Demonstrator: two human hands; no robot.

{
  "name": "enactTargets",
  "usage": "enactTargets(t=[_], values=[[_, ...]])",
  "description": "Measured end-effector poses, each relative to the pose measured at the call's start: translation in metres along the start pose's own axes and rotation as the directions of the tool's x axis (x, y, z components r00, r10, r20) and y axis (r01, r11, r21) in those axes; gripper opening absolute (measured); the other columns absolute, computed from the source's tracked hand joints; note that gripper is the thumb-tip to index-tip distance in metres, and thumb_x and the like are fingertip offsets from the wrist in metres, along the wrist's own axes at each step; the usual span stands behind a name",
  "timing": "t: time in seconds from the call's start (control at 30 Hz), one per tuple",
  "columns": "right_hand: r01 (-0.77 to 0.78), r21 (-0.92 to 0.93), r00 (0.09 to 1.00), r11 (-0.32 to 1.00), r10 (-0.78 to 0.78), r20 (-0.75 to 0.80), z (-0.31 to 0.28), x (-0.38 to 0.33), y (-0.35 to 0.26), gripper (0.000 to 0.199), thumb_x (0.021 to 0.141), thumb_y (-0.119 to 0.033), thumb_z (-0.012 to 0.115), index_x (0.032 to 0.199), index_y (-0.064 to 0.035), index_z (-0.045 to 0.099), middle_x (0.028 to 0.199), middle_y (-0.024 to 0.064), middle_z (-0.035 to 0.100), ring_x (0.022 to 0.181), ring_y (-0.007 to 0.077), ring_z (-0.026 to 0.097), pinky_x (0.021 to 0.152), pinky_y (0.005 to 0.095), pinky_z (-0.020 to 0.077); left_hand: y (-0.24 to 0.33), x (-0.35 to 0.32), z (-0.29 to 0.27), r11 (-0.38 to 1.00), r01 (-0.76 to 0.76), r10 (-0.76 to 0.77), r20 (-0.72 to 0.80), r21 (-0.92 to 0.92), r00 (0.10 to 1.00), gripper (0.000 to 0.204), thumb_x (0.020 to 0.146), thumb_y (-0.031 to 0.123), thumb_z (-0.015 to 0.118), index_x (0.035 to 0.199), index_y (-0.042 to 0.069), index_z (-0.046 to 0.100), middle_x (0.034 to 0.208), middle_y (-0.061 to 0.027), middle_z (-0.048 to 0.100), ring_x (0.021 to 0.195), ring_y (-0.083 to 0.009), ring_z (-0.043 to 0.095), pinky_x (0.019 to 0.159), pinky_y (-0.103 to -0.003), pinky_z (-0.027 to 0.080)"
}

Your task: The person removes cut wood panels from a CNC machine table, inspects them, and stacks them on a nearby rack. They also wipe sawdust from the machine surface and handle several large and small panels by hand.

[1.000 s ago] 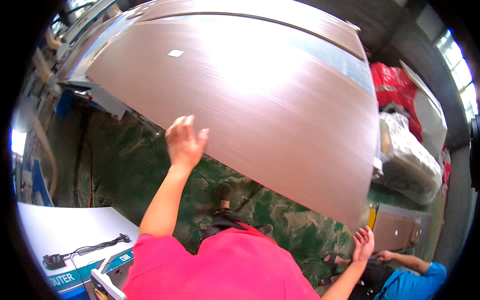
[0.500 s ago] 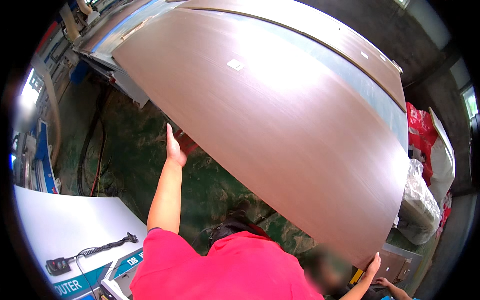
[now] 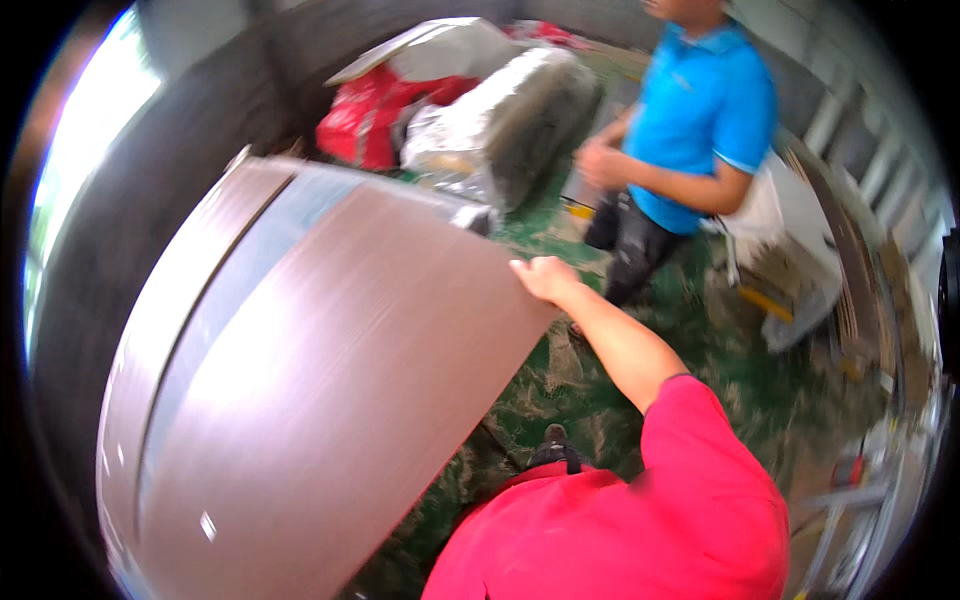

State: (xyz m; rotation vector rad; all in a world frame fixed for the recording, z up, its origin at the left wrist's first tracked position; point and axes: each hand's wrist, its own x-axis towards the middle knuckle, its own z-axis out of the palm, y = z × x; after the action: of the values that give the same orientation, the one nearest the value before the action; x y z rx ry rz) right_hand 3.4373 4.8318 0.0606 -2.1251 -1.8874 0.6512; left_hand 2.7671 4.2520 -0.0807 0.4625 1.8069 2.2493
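A large brown wood-grain panel (image 3: pixel 340 340) spans the left half of the view, lying on a pale blue-grey surface (image 3: pixel 215 260) that shows along its far side. My right hand (image 3: pixel 545 278) grips the panel at its near right corner, its arm stretched forward. What the fingers do beneath the edge is hidden. A small white label (image 3: pixel 208 526) sits on the panel at the lower left. Beyond the pale strip lies another brown panel (image 3: pixel 185 290), long and narrow. My left hand is out of view.
A co-worker in a blue shirt (image 3: pixel 700 120) stands past the corner, hands together at the waist. Behind are plastic-wrapped stacks (image 3: pixel 500 120) and red wrapping (image 3: pixel 360 120). At right stand another wrapped stack (image 3: pixel 790 240) and a metal frame (image 3: pixel 850 510) on the dusty green floor (image 3: pixel 640 350).
My view has swung to the right. My left hand has left the picture, and my right hand remains at the panel's corner. The co-worker now shows from head to legs.
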Motion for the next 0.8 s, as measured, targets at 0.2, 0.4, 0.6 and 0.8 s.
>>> enactTargets(t=[0.2, 0.4, 0.6, 0.8], values=[[-0.021, -0.038, 0.996, 0.999, 0.018, -0.091, -0.025, 0.001, 0.038, 0.072, 0.096, -0.061, 0.035, 0.110, 0.0009, 0.070, 0.113, 0.0260, 0.067, 0.110, 0.0424, 0.062, 0.097, 0.0481, 0.0475, 0.055, -0.093, 0.151, 0.846, 0.456, -0.514, -0.199, -0.274, 0.834, 0.062, 0.100, 0.043, 0.047, 0.144, 0.000, 0.042, 0.149, -0.0161, 0.043, 0.134, -0.0360, 0.042, 0.112, -0.050, 0.034], [-0.035, -0.092, 0.992, 0.995, 0.023, -0.125, -0.060, 0.024, 0.067, 0.071, 0.095, -0.060, 0.039, 0.104, 0.0028, 0.071, 0.113, 0.0272, 0.066, 0.110, 0.0434, 0.062, 0.096, 0.0499, 0.0471, 0.077, -0.130, 0.175, 0.832, 0.460, -0.543, -0.285, -0.311, 0.790, 0.062, 0.100, 0.044, 0.046, 0.142, -0.001, 0.044, 0.146, -0.0170, 0.046, 0.132, -0.0365, 0.045, 0.110, -0.051, 0.036], [-0.082, -0.193, 0.988, 0.978, 0.054, -0.143, -0.089, 0.042, 0.083, 0.071, 0.095, -0.061, 0.038, 0.111, 0.0004, 0.069, 0.117, 0.0259, 0.065, 0.112, 0.0429, 0.060, 0.097, 0.0498, 0.0461, 0.089, -0.159, 0.177, 0.826, 0.429, -0.556, -0.400, -0.367, 0.729, 0.062, 0.100, 0.045, 0.045, 0.141, -0.002, 0.047, 0.144, -0.0178, 0.048, 0.130, -0.0370, 0.047, 0.109, -0.052, 0.038], [-0.125, -0.228, 0.980, 0.966, 0.084, -0.179, -0.095, 0.052, 0.116, 0.069, 0.098, -0.058, 0.035, 0.109, 0.0016, 0.069, 0.115, 0.0274, 0.065, 0.109, 0.0444, 0.060, 0.096, 0.0507, 0.0462, 0.094, -0.188, 0.177, 0.819, 0.407, -0.569, -0.483, -0.404, 0.665, 0.063, 0.100, 0.046, 0.043, 0.139, -0.003, 0.049, 0.141, -0.0187, 0.051, 0.127, -0.0375, 0.049, 0.108, -0.052, 0.040]])
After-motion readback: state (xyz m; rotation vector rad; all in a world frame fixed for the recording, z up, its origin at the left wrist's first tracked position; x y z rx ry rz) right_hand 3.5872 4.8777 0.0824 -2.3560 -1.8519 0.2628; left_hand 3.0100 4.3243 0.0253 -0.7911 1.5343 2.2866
